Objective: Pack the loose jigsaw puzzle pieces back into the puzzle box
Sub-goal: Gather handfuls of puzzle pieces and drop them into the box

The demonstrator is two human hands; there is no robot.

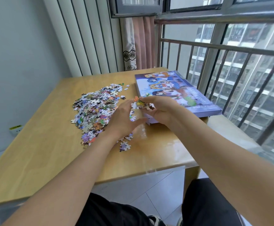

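Head view, left to right, all placed from the puzzle box (173, 90): loose pieces (95, 111) heaped on bench (35, 152) well left; left hand (123, 121) fingers relaxed, apart, near its corner; right hand (162, 110) clamped on handful of pieces (141, 104) at its near-left corner.

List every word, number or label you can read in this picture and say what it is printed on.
"1000 PIECES", probably: white lettering seen upside down along the near edge of the illustrated blue cardboard puzzle box lid; blurred, so not certain.
Larger white word on the lid's near blue band: too blurred to read.
Loose colourful jigsaw puzzle pieces on the light wooden table: no readable text.
Small white and yellow device by the wall: nothing legible.
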